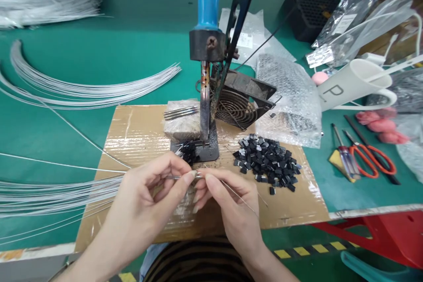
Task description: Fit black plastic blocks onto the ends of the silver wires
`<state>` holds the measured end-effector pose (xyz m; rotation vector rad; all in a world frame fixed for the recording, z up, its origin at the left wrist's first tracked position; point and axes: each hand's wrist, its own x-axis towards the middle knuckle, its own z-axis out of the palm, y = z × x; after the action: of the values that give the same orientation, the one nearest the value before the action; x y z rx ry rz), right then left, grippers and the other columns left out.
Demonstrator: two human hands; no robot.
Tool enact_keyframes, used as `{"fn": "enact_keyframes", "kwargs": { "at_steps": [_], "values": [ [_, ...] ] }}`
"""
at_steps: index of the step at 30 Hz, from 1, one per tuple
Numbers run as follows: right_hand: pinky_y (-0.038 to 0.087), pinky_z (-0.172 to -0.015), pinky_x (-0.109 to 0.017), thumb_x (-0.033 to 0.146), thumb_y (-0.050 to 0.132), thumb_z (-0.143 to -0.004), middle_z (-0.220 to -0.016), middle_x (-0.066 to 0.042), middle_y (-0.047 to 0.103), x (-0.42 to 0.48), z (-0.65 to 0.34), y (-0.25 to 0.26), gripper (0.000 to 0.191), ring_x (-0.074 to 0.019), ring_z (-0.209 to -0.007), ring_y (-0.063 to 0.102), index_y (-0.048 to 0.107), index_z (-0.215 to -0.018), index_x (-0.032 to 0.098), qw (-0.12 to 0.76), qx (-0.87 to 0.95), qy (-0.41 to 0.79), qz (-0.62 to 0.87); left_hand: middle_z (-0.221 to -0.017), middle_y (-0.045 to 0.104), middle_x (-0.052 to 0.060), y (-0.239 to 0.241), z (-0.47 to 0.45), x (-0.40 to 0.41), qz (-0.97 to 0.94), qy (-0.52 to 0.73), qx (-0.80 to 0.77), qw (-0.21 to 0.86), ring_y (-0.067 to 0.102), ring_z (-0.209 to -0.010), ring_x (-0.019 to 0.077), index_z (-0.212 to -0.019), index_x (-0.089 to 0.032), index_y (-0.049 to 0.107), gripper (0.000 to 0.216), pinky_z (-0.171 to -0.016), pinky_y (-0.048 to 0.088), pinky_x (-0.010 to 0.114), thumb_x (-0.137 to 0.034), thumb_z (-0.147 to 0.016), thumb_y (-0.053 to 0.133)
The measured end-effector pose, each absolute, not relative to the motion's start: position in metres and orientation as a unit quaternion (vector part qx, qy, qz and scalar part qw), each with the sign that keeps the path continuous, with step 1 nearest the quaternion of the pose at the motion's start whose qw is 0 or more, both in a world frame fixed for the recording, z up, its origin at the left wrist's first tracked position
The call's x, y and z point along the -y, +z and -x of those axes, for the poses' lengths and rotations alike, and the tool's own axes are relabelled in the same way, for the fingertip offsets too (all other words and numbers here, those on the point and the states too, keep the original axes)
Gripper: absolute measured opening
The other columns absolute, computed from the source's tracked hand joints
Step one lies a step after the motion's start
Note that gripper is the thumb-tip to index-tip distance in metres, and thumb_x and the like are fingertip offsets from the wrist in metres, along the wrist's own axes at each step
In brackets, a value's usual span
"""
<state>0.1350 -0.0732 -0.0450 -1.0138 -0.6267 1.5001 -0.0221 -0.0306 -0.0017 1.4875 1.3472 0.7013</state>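
My left hand [150, 198] and my right hand [228, 205] meet over a taped cardboard sheet [139, 136]. Both pinch the end of a thin grey wire [188, 176] between thumb and forefinger; the wire runs off to the left. A second thin wire [241, 197] crosses my right hand. Just beyond my fingertips stands an upright soldering iron with a blue handle [208, 4] in a metal stand [206, 150]. A heap of small black parts [267, 163] lies to the right of it.
Bundles of grey wires [49, 194] fan out at left, and more curve across the green table [82, 92]. A small fan [238, 105], bubble wrap [291, 97], a white cup [353, 83], a screwdriver [345, 156] and orange-handled scissors [373, 158] sit at right.
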Motion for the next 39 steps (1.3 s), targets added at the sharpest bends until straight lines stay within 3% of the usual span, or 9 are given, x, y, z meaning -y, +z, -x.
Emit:
{"fn": "enact_keyframes", "kwargs": {
  "at_steps": [8, 24, 39],
  "values": [
    [0.065, -0.06, -0.019, 0.031, 0.081, -0.093, -0.079, -0.001, 0.081, 0.071, -0.134, -0.049, 0.011, -0.0099, -0.059, 0.073, 0.086, -0.1, 0.024, 0.577, 0.216, 0.678, 0.4, -0.071, 0.074, -0.002, -0.003, 0.024, 0.038, -0.645, 0.296, -0.559, 0.43, 0.07, -0.062, 0.0124, -0.088, -0.023, 0.07, 0.01, -0.05, 0.05, 0.016, -0.029, -0.096, 0.067],
    [0.061, -0.05, -0.015, 0.028, 0.084, -0.09, -0.071, 0.001, 0.076, 0.071, -0.136, -0.045, 0.01, -0.0078, -0.052, 0.069, 0.084, -0.089, 0.019, 0.577, 0.171, 0.707, 0.372, -0.071, 0.071, 0.0, 0.004, 0.017, 0.038, -0.63, 0.284, -0.558, 0.46, 0.07, -0.064, 0.0147, -0.086, -0.021, 0.069, 0.018, -0.055, 0.054, 0.02, -0.034, -0.097, 0.065],
    [0.057, -0.045, -0.014, 0.029, 0.087, -0.082, -0.059, 0.0, 0.072, 0.062, -0.139, -0.037, 0.015, -0.0069, -0.044, 0.063, 0.083, -0.076, 0.016, 0.546, 0.125, 0.743, 0.366, -0.066, 0.067, -0.001, 0.002, 0.017, 0.035, -0.632, 0.274, -0.556, 0.466, 0.064, -0.056, 0.0131, -0.082, -0.021, 0.069, 0.018, -0.049, 0.049, 0.02, -0.033, -0.095, 0.066]
  ]
}}
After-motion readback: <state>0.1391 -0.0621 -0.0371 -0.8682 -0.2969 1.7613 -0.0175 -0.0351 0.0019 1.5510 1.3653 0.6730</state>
